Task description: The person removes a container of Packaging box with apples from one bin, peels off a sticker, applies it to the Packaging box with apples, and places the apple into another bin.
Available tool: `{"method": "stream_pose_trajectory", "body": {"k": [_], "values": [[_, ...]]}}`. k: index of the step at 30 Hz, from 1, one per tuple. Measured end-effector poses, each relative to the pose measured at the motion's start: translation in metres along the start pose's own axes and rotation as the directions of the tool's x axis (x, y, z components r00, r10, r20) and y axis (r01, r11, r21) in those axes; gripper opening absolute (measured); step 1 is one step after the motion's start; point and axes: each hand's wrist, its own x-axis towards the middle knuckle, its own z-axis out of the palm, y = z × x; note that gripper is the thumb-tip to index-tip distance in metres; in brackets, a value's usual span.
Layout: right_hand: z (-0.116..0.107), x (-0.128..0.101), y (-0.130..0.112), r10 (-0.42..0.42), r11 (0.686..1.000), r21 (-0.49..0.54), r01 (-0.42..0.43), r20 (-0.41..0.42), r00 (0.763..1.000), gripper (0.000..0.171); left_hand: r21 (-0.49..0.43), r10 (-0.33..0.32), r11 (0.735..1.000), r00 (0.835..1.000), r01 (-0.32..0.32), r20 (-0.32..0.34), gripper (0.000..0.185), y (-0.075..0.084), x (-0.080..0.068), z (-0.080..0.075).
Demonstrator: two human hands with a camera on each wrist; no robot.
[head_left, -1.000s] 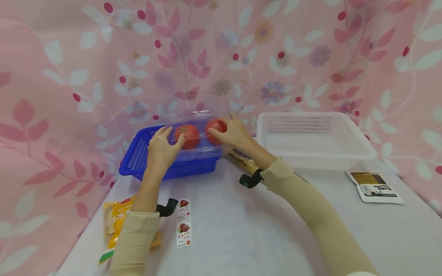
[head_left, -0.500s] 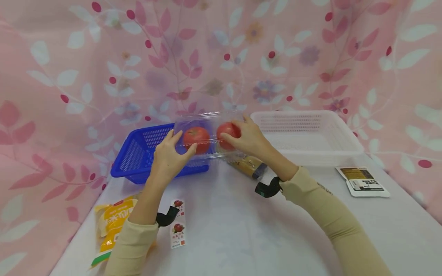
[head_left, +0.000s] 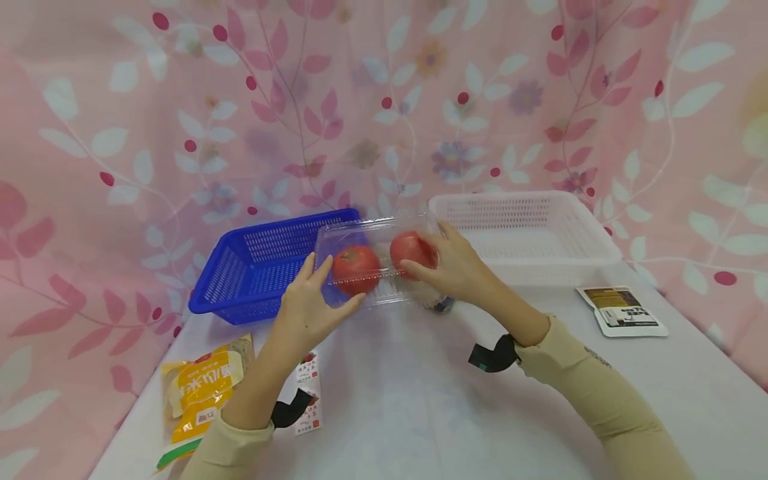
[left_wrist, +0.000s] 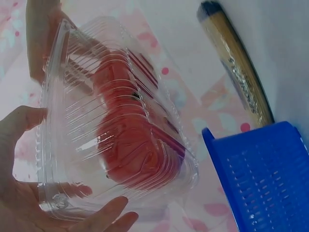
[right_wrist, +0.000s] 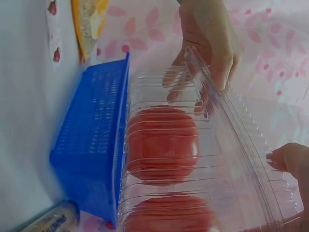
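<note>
Both hands hold a clear plastic clamshell box (head_left: 375,233) just above the table, in front of the blue basket (head_left: 223,275). Two red tomatoes (head_left: 357,269) (head_left: 411,249) lie inside it. My left hand (head_left: 309,307) grips the box's left end, thumb in front and fingers behind. My right hand (head_left: 459,270) grips the right end by the second tomato. In the left wrist view the ribbed box (left_wrist: 72,96) is tilted, with a tomato (left_wrist: 130,140) showing through. In the right wrist view both tomatoes (right_wrist: 161,145) fill the box (right_wrist: 231,145).
A white basket (head_left: 510,198) stands at the back right. A spaghetti packet (left_wrist: 239,72) lies on the table, mostly hidden under the box. A yellow food packet (head_left: 201,390) and sticker labels (head_left: 309,393) lie front left. A sachet (head_left: 621,311) lies right.
Both hands have carried the box with the tomatoes from above the blue basket towards me and lower, to a spot over the table in front of the basket.
</note>
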Motion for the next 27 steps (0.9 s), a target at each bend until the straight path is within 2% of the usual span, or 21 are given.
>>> {"method": "stream_pose_trajectory", "body": {"k": [4,9,16,19,22,27], "values": [[-0.001,-0.018,0.005,0.02,1.0,0.003,-0.02,0.034,0.999,0.07,0.006,0.018,1.0,1.0,-0.018,0.01,0.086,0.005,-0.016,0.005],[0.0,-0.038,0.01,0.019,1.0,-0.005,-0.019,0.034,0.999,0.073,0.027,0.052,0.998,0.999,-0.053,0.015,0.085,0.012,-0.033,0.012],[0.0,-0.064,0.021,0.08,0.997,0.003,-0.08,0.043,0.996,0.08,0.046,0.169,0.985,0.985,-0.168,-0.02,0.088,0.016,-0.053,0.035],[0.003,-0.075,0.026,0.09,0.996,0.007,-0.09,0.051,0.995,0.081,0.041,0.199,0.979,0.98,-0.198,-0.019,0.088,0.016,-0.06,0.043],[0.007,-0.085,0.032,0.095,0.995,0.018,-0.097,0.069,0.993,0.081,0.033,0.208,0.977,0.978,-0.208,0.007,0.089,0.016,-0.066,0.049],[0.016,-0.097,0.043,0.104,0.992,0.054,-0.111,0.119,0.987,0.083,0.063,0.205,0.975,0.974,-0.212,0.099,0.088,0.014,-0.076,0.057]]}}
